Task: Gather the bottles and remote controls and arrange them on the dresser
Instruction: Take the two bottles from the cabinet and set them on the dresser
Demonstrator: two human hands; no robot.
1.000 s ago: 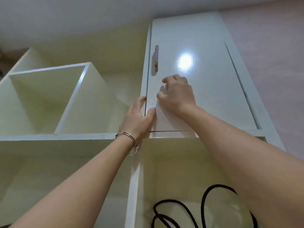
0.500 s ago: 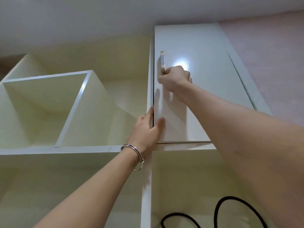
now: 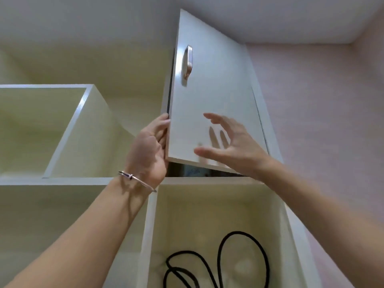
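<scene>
A white cabinet door with a metal handle hangs above me, swung slightly ajar. My left hand, a bracelet on its wrist, grips the door's left edge near the lower corner, fingers curled round it. My right hand hovers just in front of the door's lower part with fingers spread, holding nothing. A dark gap shows under the door; what lies inside is too dim to make out. No bottle or remote control is visible.
Open cream shelf compartments lie to the left of the door. Below the door is an open cubby holding a looped black cable. A pink wall runs along the right; the ceiling is close above.
The door has swung from closed to ajar. My right hand left the handle and dropped lower, fingers spread. My left hand now curls round the door's edge.
</scene>
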